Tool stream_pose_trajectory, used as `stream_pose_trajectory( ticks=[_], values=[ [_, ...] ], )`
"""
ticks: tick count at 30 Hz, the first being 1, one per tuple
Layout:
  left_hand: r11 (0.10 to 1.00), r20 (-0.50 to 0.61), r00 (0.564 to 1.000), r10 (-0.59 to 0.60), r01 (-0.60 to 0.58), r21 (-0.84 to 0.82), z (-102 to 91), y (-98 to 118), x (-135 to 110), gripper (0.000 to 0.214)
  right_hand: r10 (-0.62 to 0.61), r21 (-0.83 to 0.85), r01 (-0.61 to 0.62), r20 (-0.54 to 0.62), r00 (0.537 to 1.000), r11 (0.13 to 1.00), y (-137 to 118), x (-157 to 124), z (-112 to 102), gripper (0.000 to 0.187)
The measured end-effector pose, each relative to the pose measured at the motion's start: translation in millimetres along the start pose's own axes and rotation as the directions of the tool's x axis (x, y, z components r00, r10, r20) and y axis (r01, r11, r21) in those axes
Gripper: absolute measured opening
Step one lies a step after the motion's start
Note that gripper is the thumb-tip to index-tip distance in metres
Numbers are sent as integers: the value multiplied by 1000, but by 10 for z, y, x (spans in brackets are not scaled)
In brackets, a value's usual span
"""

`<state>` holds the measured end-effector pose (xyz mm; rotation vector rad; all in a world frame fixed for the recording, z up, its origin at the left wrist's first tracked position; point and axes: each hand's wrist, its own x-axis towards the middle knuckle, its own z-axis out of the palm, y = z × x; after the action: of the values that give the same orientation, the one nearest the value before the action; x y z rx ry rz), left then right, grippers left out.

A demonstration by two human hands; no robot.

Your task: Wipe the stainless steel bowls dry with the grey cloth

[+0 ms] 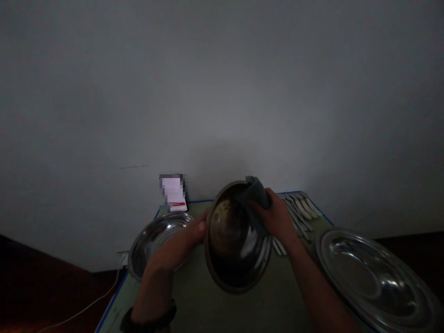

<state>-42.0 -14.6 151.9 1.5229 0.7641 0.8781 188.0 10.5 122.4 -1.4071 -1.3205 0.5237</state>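
A shiny metal bowl [231, 249] is tilted with its hollow side toward me, above the middle of the table. My left hand [196, 231] grips the bowl's left rim; the thumb shows and the other fingers are hidden behind it. In my right hand [274, 215] is a grey-green cloth [258, 196], draped over the upper right rim and pressed against the inside of the bowl. The fingers of that hand are closed on the cloth and partly covered by it.
Another metal bowl [142, 249] stands at the left, behind my left forearm. At the right edge lies a large metal plate [333, 263]. Several pieces of cutlery [301, 208] rest at the back right. A phone [178, 194] leans against the wall; a white cable [93, 303] hangs at left.
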Motion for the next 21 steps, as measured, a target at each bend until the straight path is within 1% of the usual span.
stream_pose_trajectory(
  ticks=[2, 4, 6, 8, 10, 11, 12, 14, 16, 17, 18, 19, 20, 21],
  values=[
    [999, 34, 999, -24, 22, 48, -21, 12, -31, 52, -100, -94, 104, 48, 994, 990, -88, -5, -100, 26],
    [996, 33, 999, -20, 17, 88, -16, 50, -42, 47, -188, -136, 198, 86, 978, 971, -165, -20, -155, 24],
    [998, 60, 998, 7, -11, 62, -8, 90, -47, 47, -225, -161, 236, 81, 971, 958, -207, -33, -167, 26],
    [999, 113, 993, 34, -37, 27, -2, 117, -45, 55, -196, -192, 197, 22, 980, 961, -203, -33, -146, 33],
    [996, 146, 986, 79, -85, 34, 18, 130, -27, 66, -109, -187, 98, -52, 993, 978, -160, -23, -103, 39],
    [992, 138, 984, 110, -118, 47, 38, 133, -9, 73, -46, -160, 36, -59, 997, 987, -130, -17, -75, 42],
    [986, 109, 983, 149, -156, 62, 62, 134, 13, 80, 22, -118, -25, -31, 999, 993, -97, -13, -44, 44],
    [971, 9, 975, 223, -223, 90, 110, 129, 56, 92, 118, -13, -118, 109, 987, 993, -36, -12, 18, 47],
    [962, -57, 965, 256, -248, 117, 121, 107, 74, 100, 124, 64, -143, 244, 962, 988, 9, -13, 59, 46],
    [962, -60, 967, 249, -240, 127, 102, 88, 68, 103, 111, 77, -137, 274, 955, 988, 25, -11, 64, 44],
    [966, -39, 972, 232, -225, 128, 69, 66, 53, 101, 104, 67, -126, 273, 956, 990, 36, -5, 57, 42],
    [972, -12, 980, 198, -195, 129, 26, 43, 29, 95, 101, 36, -114, 256, 961, 993, 42, 3, 38, 40],
    [979, 20, 986, 163, -164, 122, -20, 23, 2, 86, 94, -8, -94, 235, 967, 995, 42, 13, 8, 38],
    [984, 32, 991, 132, -135, 114, -59, 10, -24, 71, 75, -59, -63, 219, 973, 996, 37, 23, -27, 35]
  ],
)
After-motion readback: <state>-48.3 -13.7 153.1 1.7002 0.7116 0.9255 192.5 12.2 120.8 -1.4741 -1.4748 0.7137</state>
